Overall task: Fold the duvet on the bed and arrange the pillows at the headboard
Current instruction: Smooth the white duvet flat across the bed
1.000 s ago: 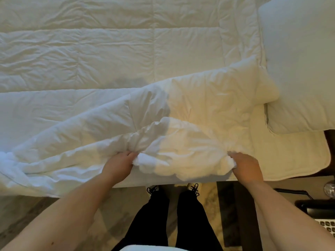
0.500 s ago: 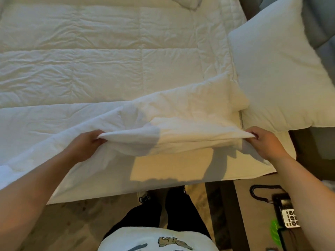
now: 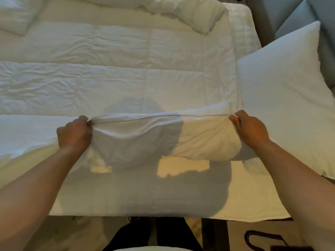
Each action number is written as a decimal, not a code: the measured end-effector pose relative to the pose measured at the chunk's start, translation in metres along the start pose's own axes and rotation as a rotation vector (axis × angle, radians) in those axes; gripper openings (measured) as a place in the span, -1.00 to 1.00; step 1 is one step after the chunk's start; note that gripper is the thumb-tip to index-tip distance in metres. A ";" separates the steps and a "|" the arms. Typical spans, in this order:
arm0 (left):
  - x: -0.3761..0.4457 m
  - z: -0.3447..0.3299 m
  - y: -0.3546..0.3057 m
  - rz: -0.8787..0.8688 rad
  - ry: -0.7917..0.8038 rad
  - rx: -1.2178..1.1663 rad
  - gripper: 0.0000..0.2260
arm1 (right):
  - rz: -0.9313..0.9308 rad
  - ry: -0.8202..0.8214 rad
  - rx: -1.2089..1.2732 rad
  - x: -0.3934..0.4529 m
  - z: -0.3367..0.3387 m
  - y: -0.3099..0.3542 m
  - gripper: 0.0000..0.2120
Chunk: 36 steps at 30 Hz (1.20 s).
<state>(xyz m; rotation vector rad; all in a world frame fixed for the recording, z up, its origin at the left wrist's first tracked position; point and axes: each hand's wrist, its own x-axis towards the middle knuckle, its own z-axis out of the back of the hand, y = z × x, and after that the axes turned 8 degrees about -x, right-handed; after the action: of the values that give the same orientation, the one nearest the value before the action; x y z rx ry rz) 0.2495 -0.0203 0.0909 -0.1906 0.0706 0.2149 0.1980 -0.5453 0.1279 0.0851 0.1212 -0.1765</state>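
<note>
While both hands pull the same edge taut, the duvet (image 3: 112, 77) lies spread across the bed (image 3: 163, 201), its near side raised and rolled back toward the far side. Left hand (image 3: 74, 132) has fingers curled tight round a bunch of that edge; right hand (image 3: 249, 126) pinches the corner w/ closed fingers, just beside the pillow (image 3: 286, 95). Held wide apart like this, prob. so the fold lands straight & flat. Pillow sits at the duvet's right, by the headboard (image 3: 297, 13); more bedding is heaped at the duvet's far edge. No containers in view.
</note>
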 end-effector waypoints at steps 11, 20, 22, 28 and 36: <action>0.084 0.014 -0.045 0.009 -0.223 0.013 -0.79 | 0.206 -0.081 -0.156 0.132 0.037 -0.008 -0.55; 0.253 0.062 -0.117 -0.211 -0.418 -0.046 -0.76 | 0.206 -0.263 -0.362 0.286 0.152 0.002 -0.57; 0.295 0.057 -0.138 -0.202 -0.465 -0.044 -0.75 | 0.139 -0.450 -0.419 0.329 0.155 0.007 -0.55; 0.365 -0.018 -0.177 0.055 -0.239 -0.227 -0.60 | -0.260 -0.608 -0.212 0.375 0.063 0.013 -0.55; 0.275 -0.216 -0.192 -0.264 0.269 -0.052 -0.42 | -0.605 0.181 0.362 0.277 -0.170 -0.028 -0.33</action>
<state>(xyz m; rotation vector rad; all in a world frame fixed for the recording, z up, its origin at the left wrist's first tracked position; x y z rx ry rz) 0.5489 -0.1906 -0.1112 -0.2773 0.3048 -0.0735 0.4445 -0.6039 -0.0779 0.4269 0.2941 -0.7962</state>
